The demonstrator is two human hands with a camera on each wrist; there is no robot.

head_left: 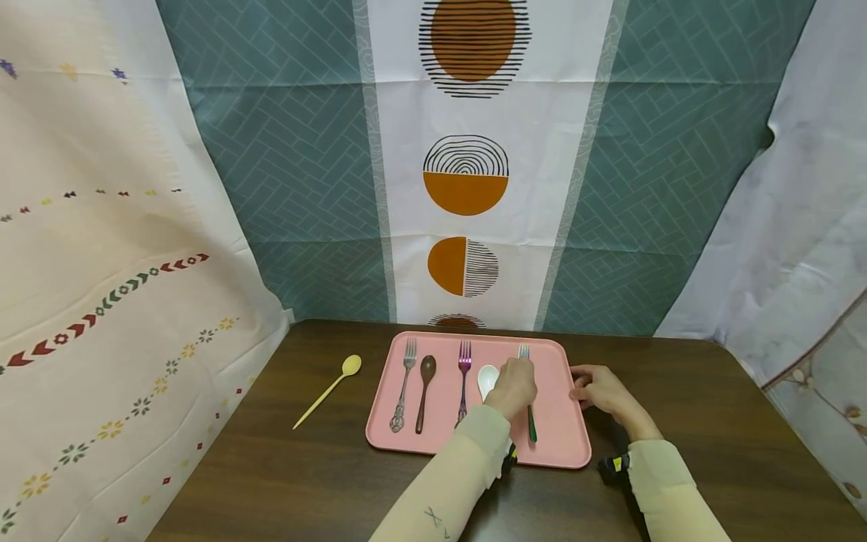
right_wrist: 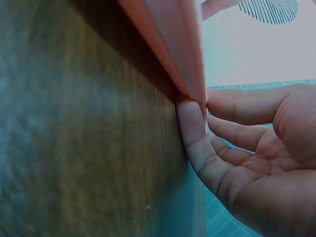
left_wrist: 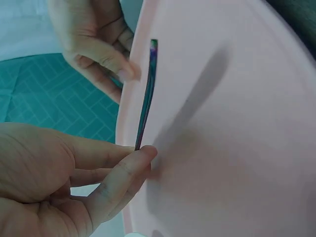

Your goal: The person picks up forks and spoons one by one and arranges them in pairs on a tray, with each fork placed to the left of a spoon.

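Observation:
My left hand pinches a shiny, multicoloured fork over the right part of a pink tray. The tines point away from me, and the hand covers the fork's middle. In the left wrist view, the fork's handle rises from between thumb and fingers, casting a shadow on the tray. At the tray's right edge, my right hand grips the rim between thumb and fingers. A white spoon lies just left of my left hand, partly hidden by it.
Also on the tray are a purple fork, a dark brown spoon and a silver fork. A yellow spoon lies left of the tray on the brown wooden table. Patterned cloths hang behind and beside the table.

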